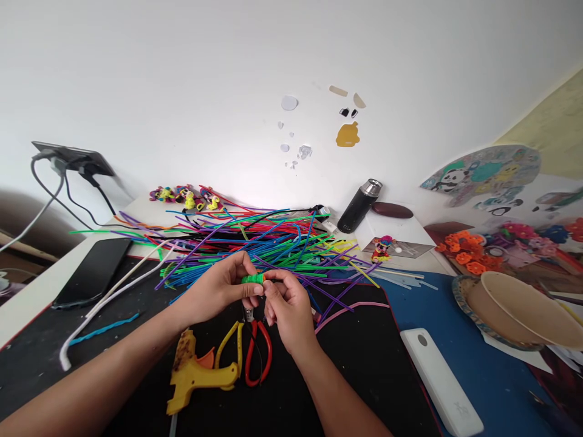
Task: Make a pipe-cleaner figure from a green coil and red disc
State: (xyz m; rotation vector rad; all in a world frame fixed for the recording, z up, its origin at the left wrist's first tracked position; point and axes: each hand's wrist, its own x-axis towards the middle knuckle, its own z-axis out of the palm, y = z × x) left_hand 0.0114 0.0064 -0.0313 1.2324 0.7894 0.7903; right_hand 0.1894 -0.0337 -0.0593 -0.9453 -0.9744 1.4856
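Note:
Between my two hands is a small green coil of pipe cleaner [253,278] with a bit of orange at its right end. My left hand [226,283] pinches the coil between thumb and fingers. The fingertips of my right hand [286,302] close on its orange end. Just below the hands, a yellow hot glue gun [200,370] lies on the black mat. Beside it are red-handled pliers [257,355] and a yellow-handled tool [228,346], their heads partly hidden. A large heap of coloured pipe cleaners [268,240] spreads behind my hands.
To the left lie a black phone [93,273], a white pipe cleaner [79,331] and a blue twisted piece [104,329]. A black thermos [359,206] stands by the wall. On the right are a white power bank [441,382], a beige bowl [523,303] and small figures, one a clown-like figure [381,249].

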